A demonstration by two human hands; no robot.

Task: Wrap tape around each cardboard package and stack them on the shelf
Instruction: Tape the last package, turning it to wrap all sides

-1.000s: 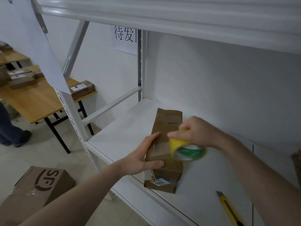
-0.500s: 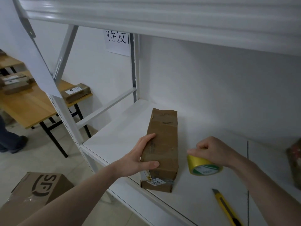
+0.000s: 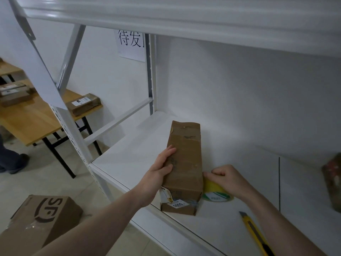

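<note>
A yellow box cutter (image 3: 256, 235) is seen nearest, lying on the white shelf (image 3: 132, 157) at the right. A little farther in, a roll of yellow tape (image 3: 216, 191) is held by the right hand (image 3: 227, 179), with the fingers curled over its top, and it is pressed against the right side of the cardboard package (image 3: 184, 169). The package lies flat near the shelf's front edge and is gripped on its left side by the left hand (image 3: 158, 174), thumb on top.

The package could be pushed off the front edge if the tape is pulled hard, because one end sits so close to the edge. The tape could also stick crooked if the left hand slips.

On the floor at the left an SF box (image 3: 36, 218) is seen. Far left, more parcels (image 3: 84, 104) are laid on a wooden table (image 3: 31, 124). A dark thing (image 3: 332, 180) at the far right of the shelf is too blurred to name. Nothing is seen blocking the wrapping.
</note>
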